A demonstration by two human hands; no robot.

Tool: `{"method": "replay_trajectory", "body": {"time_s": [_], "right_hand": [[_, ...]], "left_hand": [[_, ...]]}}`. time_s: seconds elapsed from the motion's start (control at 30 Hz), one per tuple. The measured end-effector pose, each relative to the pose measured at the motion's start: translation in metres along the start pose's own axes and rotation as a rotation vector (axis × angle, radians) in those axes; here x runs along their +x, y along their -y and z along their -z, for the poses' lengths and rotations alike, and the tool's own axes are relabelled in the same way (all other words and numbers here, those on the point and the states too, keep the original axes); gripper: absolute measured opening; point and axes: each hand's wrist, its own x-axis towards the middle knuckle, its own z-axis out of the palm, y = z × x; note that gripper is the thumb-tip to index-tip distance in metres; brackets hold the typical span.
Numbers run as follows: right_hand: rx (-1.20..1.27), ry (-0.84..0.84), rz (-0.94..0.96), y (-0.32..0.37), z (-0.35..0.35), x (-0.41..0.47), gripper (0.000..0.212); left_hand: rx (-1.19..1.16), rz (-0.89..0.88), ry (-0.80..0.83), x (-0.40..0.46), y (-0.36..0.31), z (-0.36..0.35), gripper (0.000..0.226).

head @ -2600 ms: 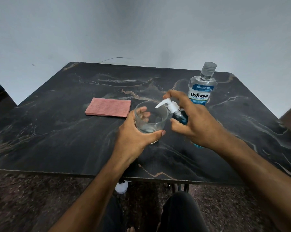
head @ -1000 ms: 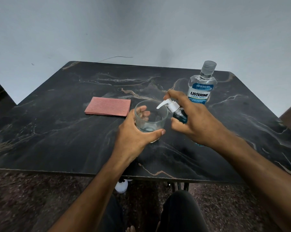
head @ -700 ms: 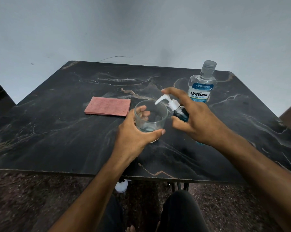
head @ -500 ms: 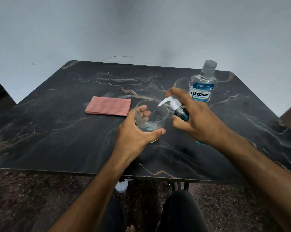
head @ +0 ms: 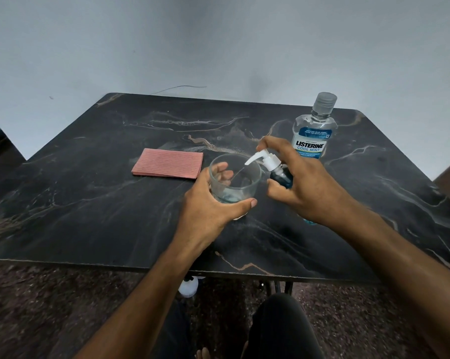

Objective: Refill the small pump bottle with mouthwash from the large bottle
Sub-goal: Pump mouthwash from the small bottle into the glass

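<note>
My right hand [head: 306, 185] grips the small pump bottle [head: 280, 174], which holds blue liquid and is tilted to the left. Its forefinger presses on top of the white pump head [head: 266, 158]. The spout points over a clear glass [head: 234, 181], and a thin stream runs from it into the glass. My left hand [head: 211, 203] holds the glass on the table, thumb in front and fingers behind. A little pale blue liquid lies at the bottom of the glass. The large Listerine bottle [head: 314, 130] stands capped at the back right.
A folded pink cloth [head: 168, 167] lies left of the glass on the dark marble table [head: 89, 203]. A white object [head: 189, 286] sits on the floor under the table's front edge. My knees are below the edge.
The pump head rose and has gone down again under my forefinger. A stream now runs into the glass. My left hand and the glass have stayed in place.
</note>
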Motion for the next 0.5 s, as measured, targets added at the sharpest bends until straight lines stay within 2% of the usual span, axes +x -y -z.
{"method": "replay_trajectory", "body": {"time_s": [0.5], "right_hand": [[0.088,-0.034,0.037,0.0039,-0.0025,-0.0018,0.072]], "left_hand": [[0.001,-0.012,-0.007,0.0008,0.0013,-0.0008,0.091]]}}
